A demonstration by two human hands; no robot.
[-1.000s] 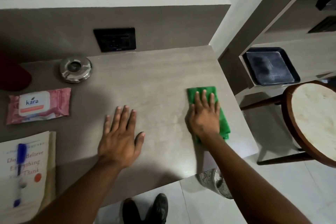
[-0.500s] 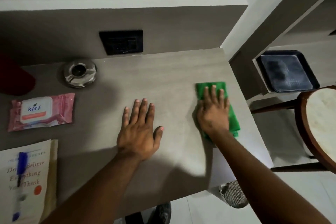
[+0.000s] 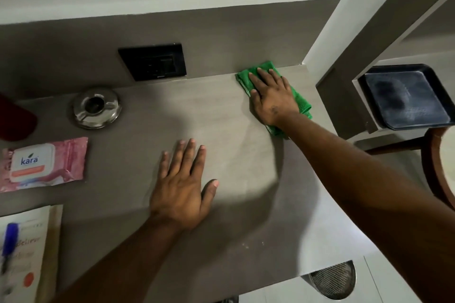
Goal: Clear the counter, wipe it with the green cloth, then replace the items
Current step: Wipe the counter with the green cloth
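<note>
My right hand (image 3: pixel 272 98) lies flat on the folded green cloth (image 3: pixel 301 103), pressing it on the grey counter (image 3: pixel 234 155) at the back right corner, against the backsplash. My left hand (image 3: pixel 183 189) rests palm down on the counter's middle, fingers spread, holding nothing. On the left part of the counter sit a round metal ashtray (image 3: pixel 96 107), a pink Kara wipes pack (image 3: pixel 41 163) and a book (image 3: pixel 27 253) with a blue pen (image 3: pixel 8 245) lying on it.
A black socket panel (image 3: pixel 152 61) is set in the backsplash. A dark red object (image 3: pixel 14 120) shows at the left edge. To the right are a dark tray (image 3: pixel 403 98) on a lower shelf, a round stool (image 3: pixel 440 167), and a mesh bin (image 3: pixel 332 280) on the floor.
My right hand has slid the green cloth away from me, from the counter's right-middle to the back corner by the backsplash. My left hand stays flat in the same place.
</note>
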